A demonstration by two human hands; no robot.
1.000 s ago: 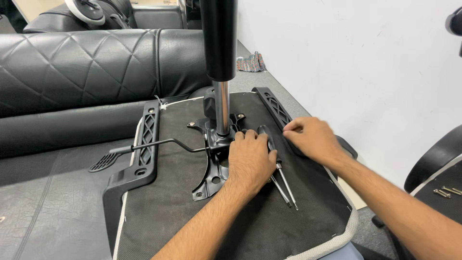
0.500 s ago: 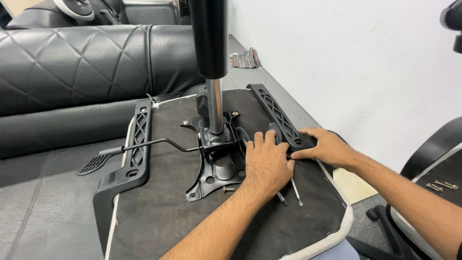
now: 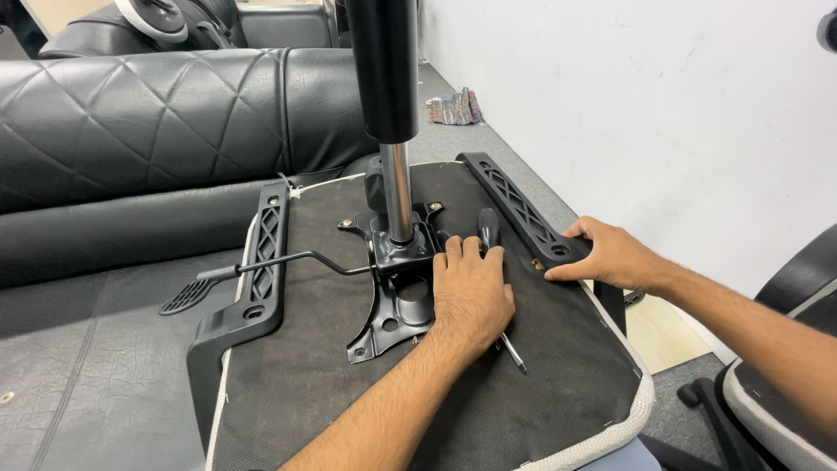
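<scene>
1. Left hand (image 3: 471, 292) lies flat, palm down, fingers together, on the seat underside (image 3: 331, 410). It covers a screwdriver (image 3: 488, 228) and presses on it rather than pinching it. Black handle pokes out past the fingertips; metal tip shows below the wrist.
2. Right hand (image 3: 615, 257) rests spread on the near end of the right armrest bracket (image 3: 519, 205), fingertips touching it. It grasps nothing.
3. Mechanism plate (image 3: 397, 305) sits just left of my left hand, touching its thumb side. Gas lift (image 3: 388, 105) stands upright out of the plate.
4. Lever (image 3: 261, 266) runs from the plate out left, crossing the left bracket (image 3: 261, 270), paddle end hanging off the seat edge.
5. Judgement: to do this well, I'd keep the right hand steadying the bracket so it doesn't shift on the fabric, and close the left fingers round the handle, not the shaft, before lifting.
6. Risk as I see it: the tool could roll off the seat if the palm lifts first.
7. Sofa (image 3: 148, 113) behind, wall (image 3: 654, 105) on the right.
</scene>
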